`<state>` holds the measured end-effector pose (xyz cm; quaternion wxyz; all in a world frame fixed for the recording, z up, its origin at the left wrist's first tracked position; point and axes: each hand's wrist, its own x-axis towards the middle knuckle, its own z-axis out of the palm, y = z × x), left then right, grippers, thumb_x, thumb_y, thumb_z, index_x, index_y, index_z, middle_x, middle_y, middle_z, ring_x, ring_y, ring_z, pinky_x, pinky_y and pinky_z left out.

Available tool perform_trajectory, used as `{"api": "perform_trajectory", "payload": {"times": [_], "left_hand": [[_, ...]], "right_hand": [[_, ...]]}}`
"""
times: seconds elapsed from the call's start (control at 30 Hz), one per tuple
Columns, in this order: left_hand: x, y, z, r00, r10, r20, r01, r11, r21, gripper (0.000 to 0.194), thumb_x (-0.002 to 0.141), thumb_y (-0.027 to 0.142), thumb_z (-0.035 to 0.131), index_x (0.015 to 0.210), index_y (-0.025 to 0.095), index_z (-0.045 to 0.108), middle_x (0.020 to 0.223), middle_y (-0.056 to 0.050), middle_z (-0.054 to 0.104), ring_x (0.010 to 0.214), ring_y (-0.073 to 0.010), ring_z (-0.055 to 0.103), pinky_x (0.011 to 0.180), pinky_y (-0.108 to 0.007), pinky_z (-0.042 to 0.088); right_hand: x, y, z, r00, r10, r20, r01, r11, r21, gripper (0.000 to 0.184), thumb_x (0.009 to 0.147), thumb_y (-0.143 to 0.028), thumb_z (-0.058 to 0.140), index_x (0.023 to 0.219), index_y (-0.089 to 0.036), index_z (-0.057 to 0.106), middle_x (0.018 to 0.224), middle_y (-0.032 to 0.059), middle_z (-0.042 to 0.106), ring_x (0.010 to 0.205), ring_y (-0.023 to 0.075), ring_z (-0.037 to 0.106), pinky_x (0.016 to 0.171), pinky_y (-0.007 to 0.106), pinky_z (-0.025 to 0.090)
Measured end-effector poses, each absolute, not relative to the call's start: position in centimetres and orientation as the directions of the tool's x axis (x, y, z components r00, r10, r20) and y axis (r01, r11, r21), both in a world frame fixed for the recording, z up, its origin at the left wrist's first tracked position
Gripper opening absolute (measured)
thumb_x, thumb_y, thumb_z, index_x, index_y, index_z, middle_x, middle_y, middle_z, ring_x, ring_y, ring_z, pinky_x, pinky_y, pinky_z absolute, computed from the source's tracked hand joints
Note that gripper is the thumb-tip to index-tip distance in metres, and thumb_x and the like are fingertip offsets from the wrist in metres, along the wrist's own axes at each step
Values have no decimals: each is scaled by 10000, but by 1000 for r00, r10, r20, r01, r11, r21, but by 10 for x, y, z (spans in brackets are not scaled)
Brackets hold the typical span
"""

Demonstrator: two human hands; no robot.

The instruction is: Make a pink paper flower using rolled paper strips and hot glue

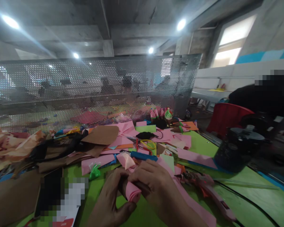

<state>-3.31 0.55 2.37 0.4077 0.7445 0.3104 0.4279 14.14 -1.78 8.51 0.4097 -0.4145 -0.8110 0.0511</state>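
Both hands meet low in the middle of the head view, around a rolled pink sheet (133, 191) whose spiral end faces me. My left hand (112, 192) curls round its left side, thumb below the roll. My right hand (153, 179) closes over the top and right side, its fingertips partly hidden. Just beyond the hands is a folded pale pink piece (126, 160); whether it joins the roll, I cannot tell. A pink hot glue gun (214, 192) lies to the right. On the left is a small green plastic bag (95, 171).
Pink sheets (196, 157) and brown sheets (103, 135) litter the green tabletop (257, 183). Finished ice-cream-cone crafts (168, 115) stand at the back before a perforated metal screen (90, 91). A dark lidded jug (236, 149) is at right, with a person in black (267, 94) beyond.
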Motion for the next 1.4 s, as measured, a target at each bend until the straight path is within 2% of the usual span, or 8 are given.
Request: {"api": "perform_trajectory", "payload": {"times": [0.23, 0.5, 0.67, 0.83, 1.1, 1.27, 1.4], "left_hand": [[-33, 8, 25, 485, 780, 395, 107, -501, 859, 474, 777, 548, 621, 1121, 247, 497, 971, -46, 565, 867, -249, 575, 773, -357, 473], [-33, 6, 30, 489, 803, 342, 101, -441, 892, 470, 768, 592, 606, 1058, 243, 482, 927, -26, 528, 822, -221, 534, 752, -334, 459], [-33, 8, 28, 525, 783, 334, 48, -419, 907, 424, 805, 536, 603, 1095, 268, 450, 964, -15, 521, 854, -210, 530, 775, -324, 457], [-34, 8, 27, 526, 777, 346, 117, -469, 875, 384, 803, 494, 625, 1064, 264, 462, 903, 1, 509, 787, -188, 510, 732, -302, 457], [-32, 8, 27, 514, 785, 345, 164, -485, 859, 373, 803, 504, 605, 1049, 257, 469, 897, -7, 529, 764, -196, 533, 706, -307, 470], [-31, 5, 33, 486, 811, 325, 161, -448, 879, 405, 799, 563, 582, 1027, 243, 482, 875, -7, 526, 760, -194, 529, 704, -308, 480], [-29, 3, 38, 450, 836, 314, 169, -425, 889, 402, 795, 577, 579, 985, 233, 492, 839, 7, 506, 734, -177, 511, 691, -290, 470]], "right_hand": [[143, -18, 87, -337, 695, 635, 626, 669, -400, 116, 802, -98, 661, 750, -201, 674, 716, 5, 678, 694, 161, 594, 646, 279, 400], [143, -19, 88, -337, 703, 626, 634, 661, -401, 125, 824, -98, 661, 766, -208, 670, 724, 7, 673, 711, 164, 581, 666, 283, 409], [145, -18, 88, -396, 695, 600, 637, 679, -365, 124, 818, -89, 658, 762, -199, 672, 744, 9, 679, 729, 173, 574, 670, 292, 405], [147, -15, 84, -411, 689, 597, 641, 684, -348, 126, 790, -76, 672, 755, -197, 671, 731, 7, 674, 725, 175, 567, 665, 290, 401], [146, -17, 85, -345, 739, 579, 607, 646, -464, 126, 819, -65, 653, 774, -182, 641, 730, 1, 666, 708, 157, 573, 676, 278, 403], [146, -17, 85, -331, 724, 605, 592, 659, -464, 202, 745, 17, 685, 760, -181, 652, 719, -10, 662, 710, 149, 575, 678, 263, 396], [147, -17, 86, -347, 715, 607, 581, 672, -460, 212, 728, 21, 709, 762, -183, 661, 739, -13, 677, 726, 147, 580, 686, 257, 395]]}}
